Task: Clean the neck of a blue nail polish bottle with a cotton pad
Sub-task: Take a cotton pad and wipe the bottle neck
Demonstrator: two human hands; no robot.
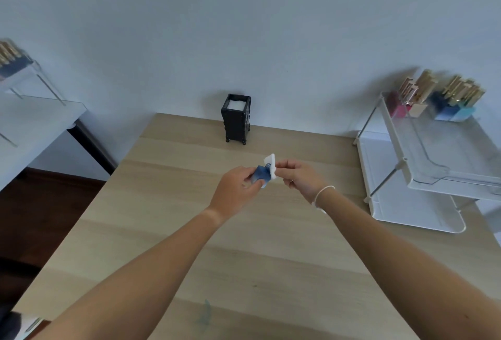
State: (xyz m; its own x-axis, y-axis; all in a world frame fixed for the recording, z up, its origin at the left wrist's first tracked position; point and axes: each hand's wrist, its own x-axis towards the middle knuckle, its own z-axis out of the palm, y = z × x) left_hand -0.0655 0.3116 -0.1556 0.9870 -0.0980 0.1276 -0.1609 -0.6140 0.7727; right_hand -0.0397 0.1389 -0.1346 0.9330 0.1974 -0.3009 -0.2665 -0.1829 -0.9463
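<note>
Our left hand (pixel 238 186) grips the bottle (pixel 261 175) tilted, neck toward the pad (pixel 272 164), which our right hand (pixel 296 177) pinches against it for wiping.

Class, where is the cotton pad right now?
Mid-frame in the head view, the cotton pad is pinched by the right hand against the blue bottle.

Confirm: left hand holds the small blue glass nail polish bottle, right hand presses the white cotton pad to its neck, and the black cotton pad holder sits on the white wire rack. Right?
One error. The head view shows the black cotton pad holder standing on the light wooden table by the wall, not on the white wire rack. The rest holds: left hand holds the small blue glass nail polish bottle, right hand presses the white cotton pad to its neck.
</note>
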